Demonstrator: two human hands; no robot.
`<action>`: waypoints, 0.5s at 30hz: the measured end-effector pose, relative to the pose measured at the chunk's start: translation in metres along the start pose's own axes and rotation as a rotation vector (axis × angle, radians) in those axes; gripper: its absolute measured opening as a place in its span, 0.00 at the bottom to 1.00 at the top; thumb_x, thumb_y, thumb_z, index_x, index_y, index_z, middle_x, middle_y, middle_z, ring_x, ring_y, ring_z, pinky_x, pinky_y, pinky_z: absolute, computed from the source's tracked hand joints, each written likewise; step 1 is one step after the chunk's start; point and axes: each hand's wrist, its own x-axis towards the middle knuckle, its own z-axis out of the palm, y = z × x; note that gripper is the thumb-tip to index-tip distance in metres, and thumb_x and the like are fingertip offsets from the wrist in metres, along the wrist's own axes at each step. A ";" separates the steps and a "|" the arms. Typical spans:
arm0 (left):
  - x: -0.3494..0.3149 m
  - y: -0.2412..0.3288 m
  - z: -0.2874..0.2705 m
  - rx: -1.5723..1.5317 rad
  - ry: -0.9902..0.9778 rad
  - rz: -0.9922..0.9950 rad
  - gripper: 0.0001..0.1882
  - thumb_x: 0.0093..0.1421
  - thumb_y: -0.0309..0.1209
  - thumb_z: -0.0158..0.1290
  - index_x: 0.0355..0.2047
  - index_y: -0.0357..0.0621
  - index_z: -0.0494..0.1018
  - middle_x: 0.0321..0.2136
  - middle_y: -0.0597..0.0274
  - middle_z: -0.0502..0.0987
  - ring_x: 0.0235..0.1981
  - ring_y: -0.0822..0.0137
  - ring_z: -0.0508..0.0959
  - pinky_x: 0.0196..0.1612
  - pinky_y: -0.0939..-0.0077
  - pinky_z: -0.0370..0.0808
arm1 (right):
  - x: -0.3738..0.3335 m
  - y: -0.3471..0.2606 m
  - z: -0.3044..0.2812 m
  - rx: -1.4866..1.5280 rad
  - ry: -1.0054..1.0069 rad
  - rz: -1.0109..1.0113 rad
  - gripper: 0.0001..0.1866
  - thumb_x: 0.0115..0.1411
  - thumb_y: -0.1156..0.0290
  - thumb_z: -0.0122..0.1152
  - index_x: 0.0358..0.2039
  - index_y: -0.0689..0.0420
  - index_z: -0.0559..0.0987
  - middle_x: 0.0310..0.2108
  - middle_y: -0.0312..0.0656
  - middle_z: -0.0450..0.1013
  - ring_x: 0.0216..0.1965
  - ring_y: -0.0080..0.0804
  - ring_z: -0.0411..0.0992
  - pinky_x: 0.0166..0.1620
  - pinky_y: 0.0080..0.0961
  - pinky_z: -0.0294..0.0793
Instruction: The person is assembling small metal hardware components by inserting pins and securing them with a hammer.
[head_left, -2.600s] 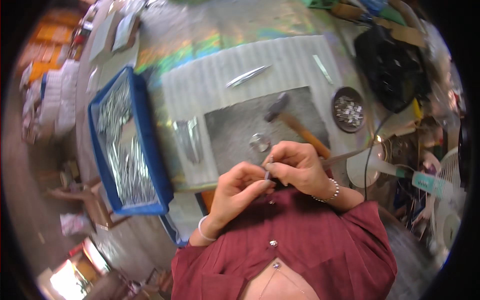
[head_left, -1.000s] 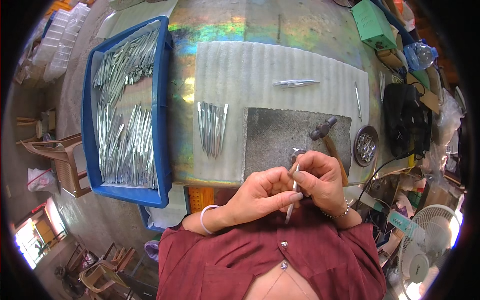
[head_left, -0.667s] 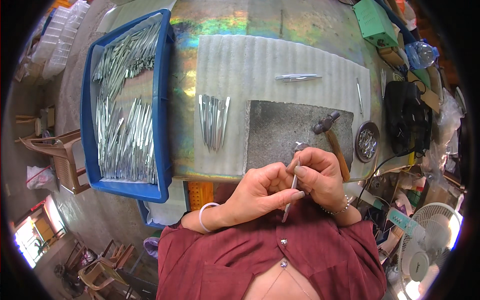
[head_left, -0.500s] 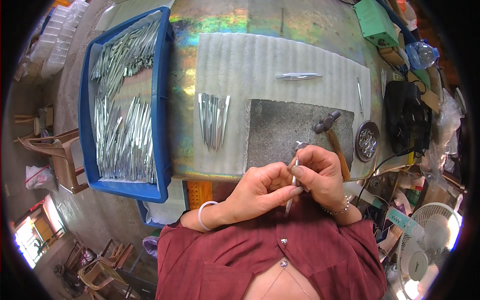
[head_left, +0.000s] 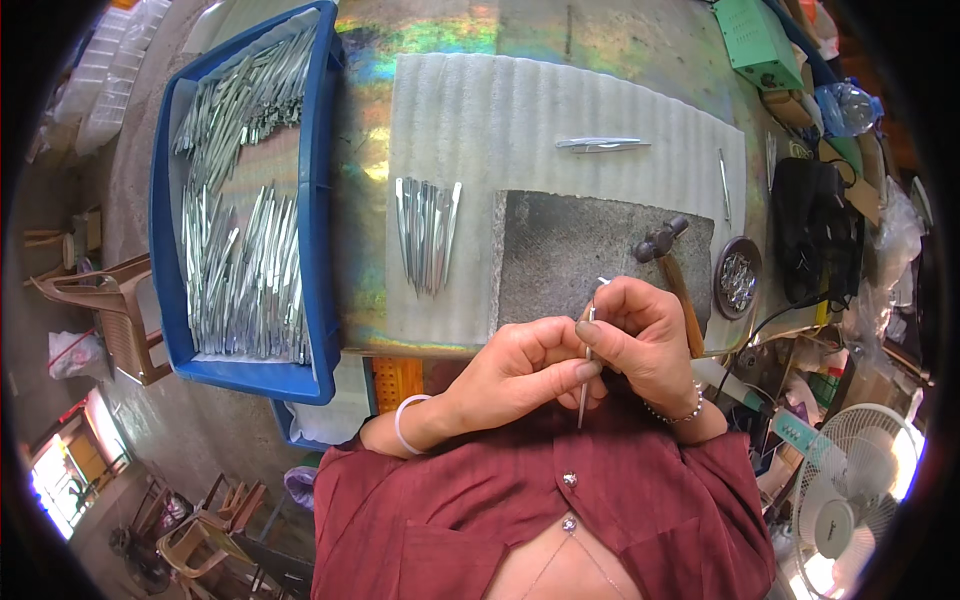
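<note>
In front of my chest, both hands meet around a slim, pointed metal piece. My left hand pinches it between thumb and fingers, its thin end sticking out below. My right hand grips the upper part, with the thumb against it. A bright tip shows above the right fingers; the rest is hidden by the hands. Just beyond them lies a dark grey slab, with a wooden-handled hammer resting on it. A round dish of small shiny parts stands to the right.
A white foam sheet covers part of the table, bearing a row of metal pieces and a few more. At left, a blue tray holds many similar pieces. A green box and fan are at right.
Both hands keep hold of the metal piece near the same spot. The shiny end above the right fingers looks narrower now, and the whole view has shifted slightly.
</note>
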 end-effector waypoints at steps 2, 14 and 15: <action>0.000 0.000 0.000 -0.005 -0.002 -0.012 0.08 0.65 0.28 0.46 0.41 0.37 0.67 0.31 0.61 0.76 0.33 0.73 0.77 0.35 0.81 0.74 | 0.000 -0.001 0.000 0.010 -0.003 0.011 0.07 0.57 0.75 0.62 0.29 0.59 0.71 0.24 0.32 0.72 0.22 0.10 0.65 0.21 0.08 0.60; -0.003 -0.006 0.002 0.023 0.047 0.046 0.06 0.63 0.26 0.50 0.38 0.37 0.67 0.30 0.63 0.76 0.31 0.76 0.76 0.32 0.83 0.73 | -0.002 0.002 -0.001 0.041 -0.051 -0.011 0.04 0.59 0.77 0.58 0.31 0.62 0.72 0.26 0.33 0.72 0.28 0.15 0.69 0.30 0.14 0.70; -0.003 -0.008 0.002 0.021 0.057 0.074 0.06 0.62 0.26 0.50 0.37 0.37 0.67 0.29 0.64 0.75 0.31 0.77 0.76 0.31 0.84 0.73 | -0.002 0.003 0.000 0.063 -0.051 -0.028 0.04 0.59 0.77 0.58 0.31 0.62 0.73 0.26 0.33 0.72 0.28 0.14 0.69 0.29 0.13 0.69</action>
